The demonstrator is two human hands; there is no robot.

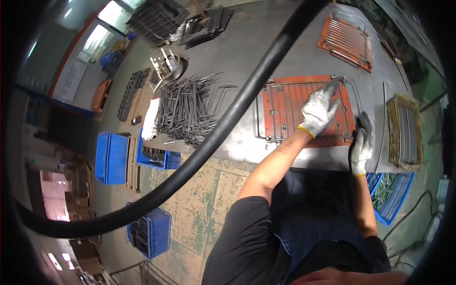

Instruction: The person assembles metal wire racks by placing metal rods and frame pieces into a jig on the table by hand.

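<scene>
From here I count two red boards (pixel 278 102), the nearer carrying one wire rack (pixel 296 105). One gloved left hand (pixel 322 109) stretches over it, one gloved right hand (pixel 362 145) sits beside its right edge; I can't tell whether either grips.

black tube (pixel 206 152) across view | blue bin (pixel 110 159) at left | bright window (pixel 95 42) upper left

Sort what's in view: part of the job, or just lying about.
Apparently in the job:
Flat orange-red rectangular plate, under the white-gloved left hand
Grid of thin grey metal rods on it
Heap of dark bent metal rods, likely stock

Apparently just lying about:
Blue plastic rectangular bin, on the left
Long white cloth beside the heap
</scene>
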